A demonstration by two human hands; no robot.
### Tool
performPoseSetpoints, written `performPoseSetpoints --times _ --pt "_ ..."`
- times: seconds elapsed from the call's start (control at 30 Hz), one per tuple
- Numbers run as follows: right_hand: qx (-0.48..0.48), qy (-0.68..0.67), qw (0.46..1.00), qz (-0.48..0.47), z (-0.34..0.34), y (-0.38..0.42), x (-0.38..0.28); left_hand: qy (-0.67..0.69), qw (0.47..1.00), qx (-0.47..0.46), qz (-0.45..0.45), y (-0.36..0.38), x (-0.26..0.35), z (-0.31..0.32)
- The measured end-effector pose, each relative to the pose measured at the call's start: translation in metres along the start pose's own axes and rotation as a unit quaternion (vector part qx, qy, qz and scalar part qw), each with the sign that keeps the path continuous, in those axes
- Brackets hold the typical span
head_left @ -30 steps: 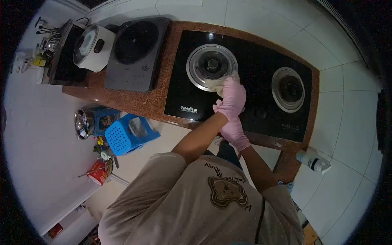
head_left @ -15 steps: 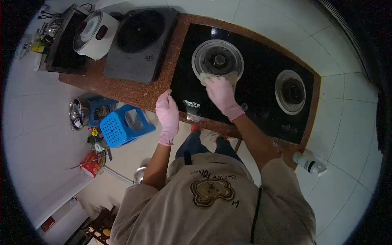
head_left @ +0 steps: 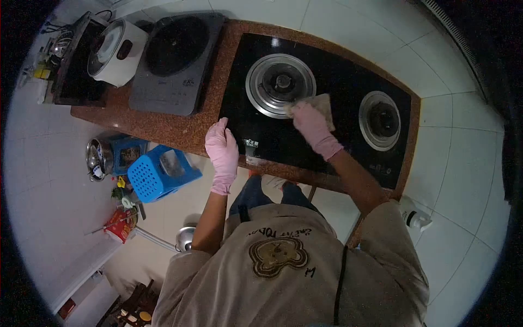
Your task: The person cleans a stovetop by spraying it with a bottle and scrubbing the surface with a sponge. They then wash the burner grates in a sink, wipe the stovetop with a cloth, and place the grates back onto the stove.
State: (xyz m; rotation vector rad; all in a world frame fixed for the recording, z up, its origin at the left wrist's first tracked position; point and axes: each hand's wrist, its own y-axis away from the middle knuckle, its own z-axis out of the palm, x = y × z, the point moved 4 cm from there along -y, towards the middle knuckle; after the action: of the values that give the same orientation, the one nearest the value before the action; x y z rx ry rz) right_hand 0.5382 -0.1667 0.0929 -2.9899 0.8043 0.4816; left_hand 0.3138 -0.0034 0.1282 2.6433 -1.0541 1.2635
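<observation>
A beige cloth [head_left: 321, 104] is bunched under my right hand [head_left: 313, 126], which wears a pink glove and is closed on it. The cloth lies against the lower right rim of the left burner [head_left: 280, 84], on the black glass gas stove [head_left: 332, 82]. My left hand [head_left: 222, 146], also in a pink glove, has its fingers curled together at the stove's front left corner, gripping the edge there. The right burner [head_left: 380, 121] stands to the right of my right hand, apart from it.
Left of the stove, an induction cooker [head_left: 169, 90] and a white rice cooker [head_left: 122, 57] stand on the brown stone counter [head_left: 163, 124]. Blue plastic stools [head_left: 158, 171] are on the floor at left. A white bottle [head_left: 417, 218] is at the right.
My right hand and the cloth have moved right along the left burner's rim, from its lower edge to its lower right. My left hand stays at the stove's corner. The view has shifted slightly.
</observation>
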Motion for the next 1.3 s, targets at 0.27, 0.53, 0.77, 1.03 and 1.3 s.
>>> performPoseSetpoints --times 0.27,0.53,0.77,1.03,1.3 --pt "-0.028 -0.001 0.999 0.034 -0.001 0.0 0.007 0.029 0.999 -0.034 0.012 -0.006 0.018 0.019" --pt "0.183 -0.238 0.94 0.162 -0.021 0.017 0.02 0.05 0.997 0.003 -0.055 0.009 -0.006 -0.006" --pt "0.152 -0.057 0.986 -0.037 -0.007 -0.015 -0.117 -0.002 1.0 -0.02 -0.019 0.003 0.017 0.007" --pt "-0.005 -0.082 0.996 -0.033 -0.04 0.029 0.011 -0.017 0.992 -0.046 0.118 -0.025 0.05 0.051" --pt "0.063 0.077 0.993 -0.069 -0.038 -0.027 0.073 -0.172 0.964 -0.136 0.148 -0.006 0.046 0.109"
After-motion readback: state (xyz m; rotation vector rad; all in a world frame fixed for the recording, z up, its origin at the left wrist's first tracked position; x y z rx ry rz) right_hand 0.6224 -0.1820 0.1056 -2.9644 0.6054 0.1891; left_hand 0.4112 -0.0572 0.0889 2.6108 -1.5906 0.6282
